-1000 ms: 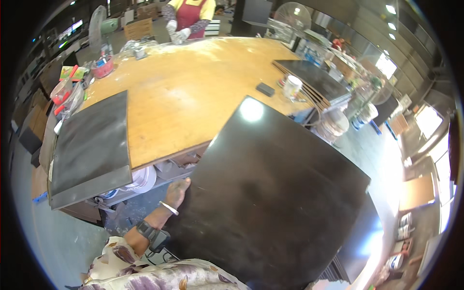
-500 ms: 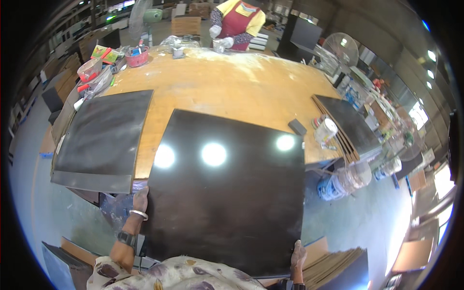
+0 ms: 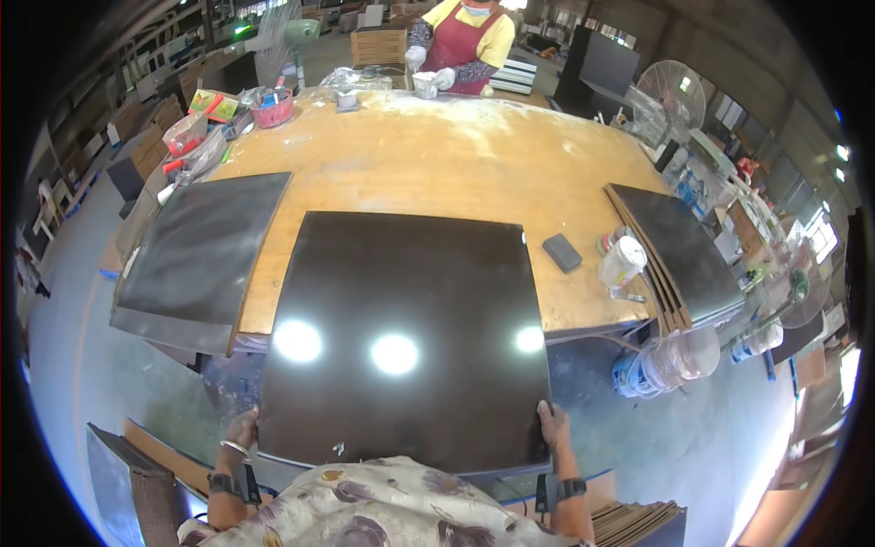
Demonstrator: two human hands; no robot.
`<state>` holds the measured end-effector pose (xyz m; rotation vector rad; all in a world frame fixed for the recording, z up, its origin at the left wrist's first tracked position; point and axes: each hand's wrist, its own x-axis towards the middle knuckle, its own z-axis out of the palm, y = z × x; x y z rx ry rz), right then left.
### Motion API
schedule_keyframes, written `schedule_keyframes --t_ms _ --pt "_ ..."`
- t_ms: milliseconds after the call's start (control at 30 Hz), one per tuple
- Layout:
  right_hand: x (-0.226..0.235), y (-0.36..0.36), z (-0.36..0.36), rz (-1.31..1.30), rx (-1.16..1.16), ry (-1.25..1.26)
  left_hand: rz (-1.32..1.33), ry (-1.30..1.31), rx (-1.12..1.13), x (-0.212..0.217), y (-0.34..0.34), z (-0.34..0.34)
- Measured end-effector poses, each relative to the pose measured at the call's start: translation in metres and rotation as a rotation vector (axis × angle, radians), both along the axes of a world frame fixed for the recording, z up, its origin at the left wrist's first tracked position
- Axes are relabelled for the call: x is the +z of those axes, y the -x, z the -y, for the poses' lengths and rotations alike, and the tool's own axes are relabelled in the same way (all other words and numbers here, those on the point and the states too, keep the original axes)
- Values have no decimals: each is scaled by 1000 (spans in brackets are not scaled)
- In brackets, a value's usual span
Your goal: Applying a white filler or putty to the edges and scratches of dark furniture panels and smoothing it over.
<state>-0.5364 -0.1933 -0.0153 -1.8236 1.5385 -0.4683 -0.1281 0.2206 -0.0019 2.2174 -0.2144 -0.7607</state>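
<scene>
I've got L hand [image 3: 242, 428] & R hand [image 3: 552, 427] clamped on the near corners of the dark panel [image 3: 406, 337], its far end lying on the table [image 3: 437, 173] front edge.

At the far left corner of the wooden workbench [image 3: 437, 173] lies a flat printed package [image 3: 204, 100] — green and yellow with a touch of red, roughly rectangular, tilted toward the bench edge. Just beside it stands a round red tub [image 3: 272, 109] holding tools. Near the right edge of the bench a white cylindrical container [image 3: 622, 263] leans beside a stack of dark panels; its side bears a label, too small to make out. Below that edge, on the floor, stand large clear plastic jugs [image 3: 679, 356] — one with a blue label band. No screens or signs can be told apart in the blurred background.
</scene>
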Motion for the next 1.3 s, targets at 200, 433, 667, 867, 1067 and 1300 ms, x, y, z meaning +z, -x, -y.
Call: schedule_keyframes --t_ms 200,433,667,867,1067,1300 --pt "5 -18 29 138 14 -36 -343 673 313 -99 32 -41" --pt "-45 52 3 285 -362 -71 -1073 966 628 -133 21 -47" --pt "-101 81 -138 721 225 -267 -1376 918 790 -128 52 -6" --pt "-54 -13 -136 872 -73 -908 -1198 939 544 -130 53 4" --pt "82 -19 -91 889 204 -610 -56 739 -141 -66 50 47" --pt "175 -38 -41 1469 395 -347 -827 1514 -258 123 82 167"
